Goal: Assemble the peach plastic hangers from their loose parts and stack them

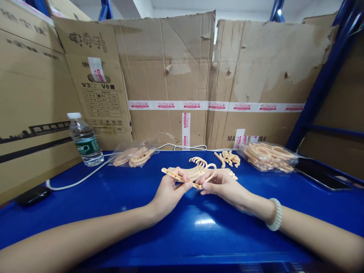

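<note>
My left hand (170,191) is closed on a thin beige plastic strip (176,176) with small holes, held above the blue table (182,227). My right hand (224,185) pinches the strip's other end together with a curved beige hook piece (210,167). Just behind my hands lies a small heap of beige hook-shaped plastic parts (199,163). A few more loose beige parts (229,157) rest further back to the right. My right wrist wears a pale bead bracelet (275,214).
Clear bags of the same beige parts lie at the back left (134,154) and back right (267,155). A water bottle (84,140), a white cable (74,183) and a black device (33,195) are at the left. A dark phone (320,172) lies at right. Cardboard boxes (170,76) wall the back.
</note>
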